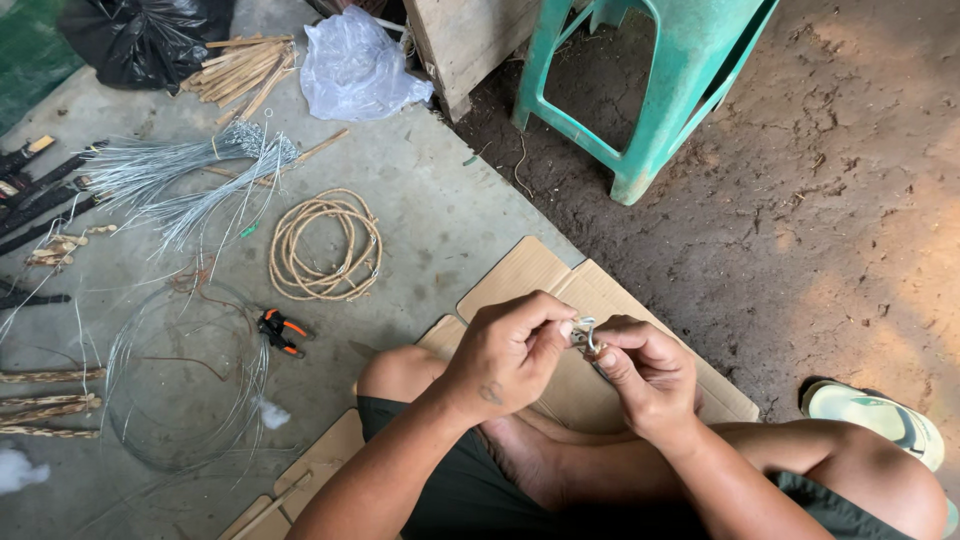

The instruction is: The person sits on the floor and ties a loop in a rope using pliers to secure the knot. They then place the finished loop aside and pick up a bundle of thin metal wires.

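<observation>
Left hand (505, 355) and right hand (650, 372) pinch a small wire piece (585, 335) between fingertips.

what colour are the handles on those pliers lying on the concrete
Orange and black, on the pliers beside the wire coil; the head view shows them.

Bare concrete between the rope coil (326, 246) and the cardboard's (520, 272) near corner leaves passing room, while pliers (280, 331), a wire hoop (180, 375) and, seemingly, thin wire bundles (185, 175) crowd the slab's left edge, and a green stool (650, 90) blocks the dirt beyond.
</observation>
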